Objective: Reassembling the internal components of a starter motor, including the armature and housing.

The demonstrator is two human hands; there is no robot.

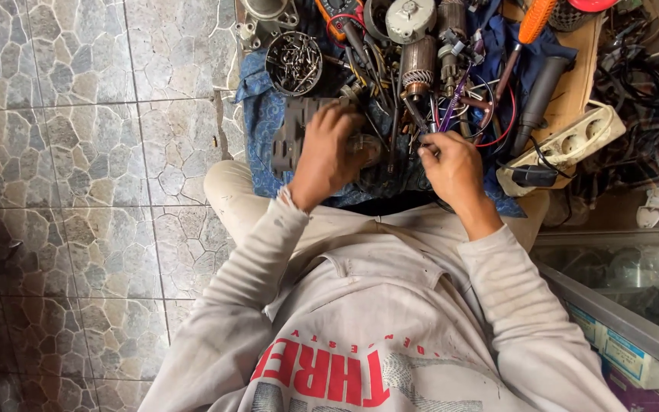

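Left hand (328, 149) closed over grey plastic housing (293, 136), pressing it down on blue cloth (257, 122). Right hand (451, 164) pinches thin wires (451, 114) at fingertips (exact grip partly hidden). Advice for this step: keep housing steady, pull wires gently, not sharply. Further: motor armature (418, 65), tin of screws (294, 61), orange-handled screwdriver (524, 46), white power strip (566, 145).
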